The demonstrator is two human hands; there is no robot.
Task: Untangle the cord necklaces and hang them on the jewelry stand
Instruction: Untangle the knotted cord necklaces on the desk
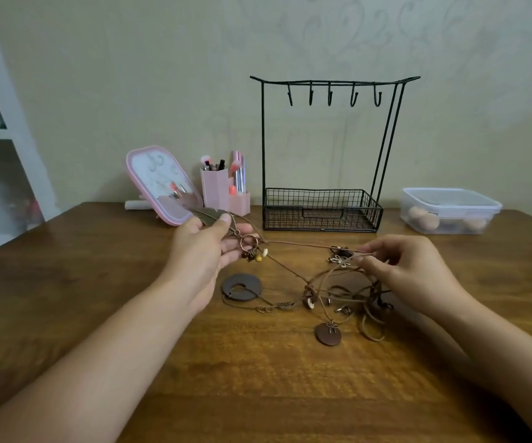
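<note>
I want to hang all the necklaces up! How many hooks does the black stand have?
5. The hooks hang in a row under the top bar of the jewelry stand: far left, next, middle, next, far right. All are bare, none looks hidden.

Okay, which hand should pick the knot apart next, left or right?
Probably the right hand: it already pinches the cords at the tangle, beside the flower charm. The left hand is busy holding the feather pendant up, keeping its cord taut.
</note>
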